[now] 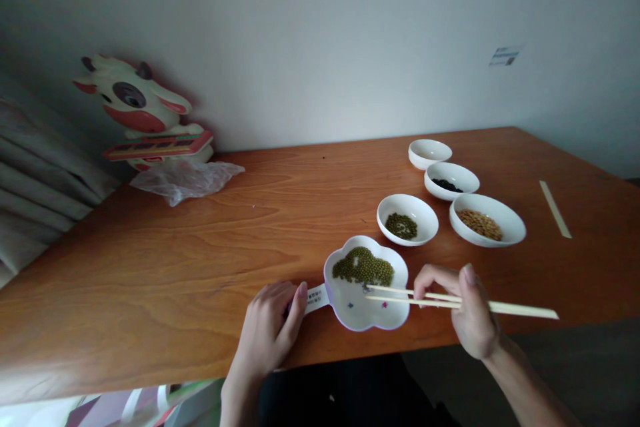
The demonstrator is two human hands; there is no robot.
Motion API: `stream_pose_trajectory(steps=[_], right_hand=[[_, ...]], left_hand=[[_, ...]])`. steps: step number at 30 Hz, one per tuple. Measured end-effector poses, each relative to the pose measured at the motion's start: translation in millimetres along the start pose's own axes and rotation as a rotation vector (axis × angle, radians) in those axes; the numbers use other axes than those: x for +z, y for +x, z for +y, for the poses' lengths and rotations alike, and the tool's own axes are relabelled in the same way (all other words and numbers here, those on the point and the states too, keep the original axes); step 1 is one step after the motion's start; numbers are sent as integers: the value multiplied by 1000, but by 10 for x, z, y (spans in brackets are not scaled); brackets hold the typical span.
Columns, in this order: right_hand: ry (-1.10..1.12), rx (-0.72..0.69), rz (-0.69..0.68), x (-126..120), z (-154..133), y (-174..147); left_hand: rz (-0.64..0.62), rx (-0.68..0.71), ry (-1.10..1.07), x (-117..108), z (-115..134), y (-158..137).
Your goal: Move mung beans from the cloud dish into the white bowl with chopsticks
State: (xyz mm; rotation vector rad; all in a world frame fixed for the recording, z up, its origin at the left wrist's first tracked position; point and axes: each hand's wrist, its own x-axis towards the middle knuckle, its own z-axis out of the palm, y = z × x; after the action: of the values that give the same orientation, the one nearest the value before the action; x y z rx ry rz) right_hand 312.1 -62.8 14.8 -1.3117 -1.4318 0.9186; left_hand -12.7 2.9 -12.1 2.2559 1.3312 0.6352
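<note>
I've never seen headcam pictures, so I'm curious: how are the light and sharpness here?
In the head view, dim, uneven light, with the wall darker toward the upper left; also in the head view, pale glare on the table at lower left; again in the head view, writing on the wall label and dish handle too small or soft to read.

place: a home room, by its furnishings | toy cow [133, 99] with keyboard [160, 145] | draped curtain [47, 180] | wood-grained surface [150, 280] against pale wall [320, 47]
</note>
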Motion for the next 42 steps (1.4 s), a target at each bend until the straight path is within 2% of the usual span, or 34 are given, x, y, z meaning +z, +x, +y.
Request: stream_pose_trajectory(steps=[11,16,19,22,26,28,32,34,38,42], right_hand=[[-36,-51,31,38,-56,33],[11,-79,85,54,-53,39],[43,-106,140,-15,-81,46],[90,-134,257,-192,-111,106],[136,-194,569,-483,-105,274],[87,-191,612,-569,-89,338],[80,-162,554,-515,-90,285],[122,-138,449,-394,-111,180],[70,-40,175,-141,-128,-12],[6,6,85,-39,-59,-71]], left_hand=[[-11,-20,-12,18,-33,-5],[-13,-10,-14,6,-19,-3],[-16,-7,-13,0,-15,-6],[-14,1,-10,-2,-16,-5],[-6,4,-11,-4,-18,3],[-1,4,-10,-6,-15,5],[-9,4,-10,-4,-12,-3],[-12,0,-7,1,-18,-9],[-13,2,-8,7,-33,-13],[-10,6,-11,7,-33,-5]])
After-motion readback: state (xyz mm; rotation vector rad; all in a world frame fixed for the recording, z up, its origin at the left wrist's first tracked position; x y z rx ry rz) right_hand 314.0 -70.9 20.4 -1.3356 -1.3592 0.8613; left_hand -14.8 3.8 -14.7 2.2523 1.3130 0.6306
